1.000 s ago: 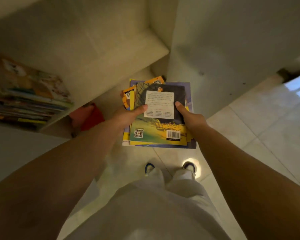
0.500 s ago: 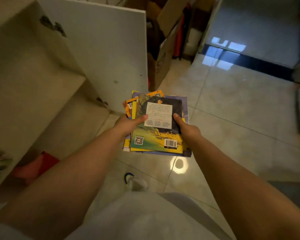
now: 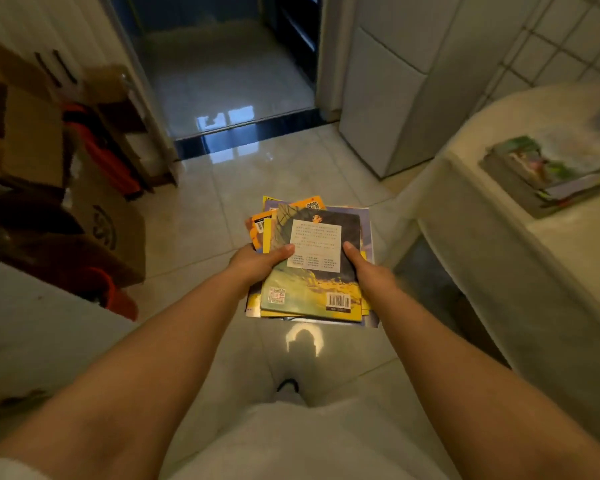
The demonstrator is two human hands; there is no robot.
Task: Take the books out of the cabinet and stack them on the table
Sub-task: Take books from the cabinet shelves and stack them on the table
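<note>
I carry a pile of several thin books (image 3: pixel 310 282) over the tiled floor, back covers up; the top one shows a white text panel, a QR code and a barcode. My left hand (image 3: pixel 257 263) grips the pile's left edge with the thumb on top. My right hand (image 3: pixel 369 273) grips the right edge the same way. At the right stands the pale table (image 3: pixel 492 216), and a small stack of books (image 3: pixel 548 174) lies on it. The cabinet's white door (image 3: pixel 32 327) shows at the lower left; its shelves are out of view.
Cardboard boxes (image 3: pixel 66 216) with red things among them stand at the left. A doorway (image 3: pixel 222 81) with a dark threshold opens straight ahead. A white appliance (image 3: pixel 395 98) stands beside the table, against a tiled wall. Glossy floor tiles lie between me and the table.
The view has swung right, away from the cabinet; the table and its stack of books have come into sight. Both hands keep the same hold on the pile.
</note>
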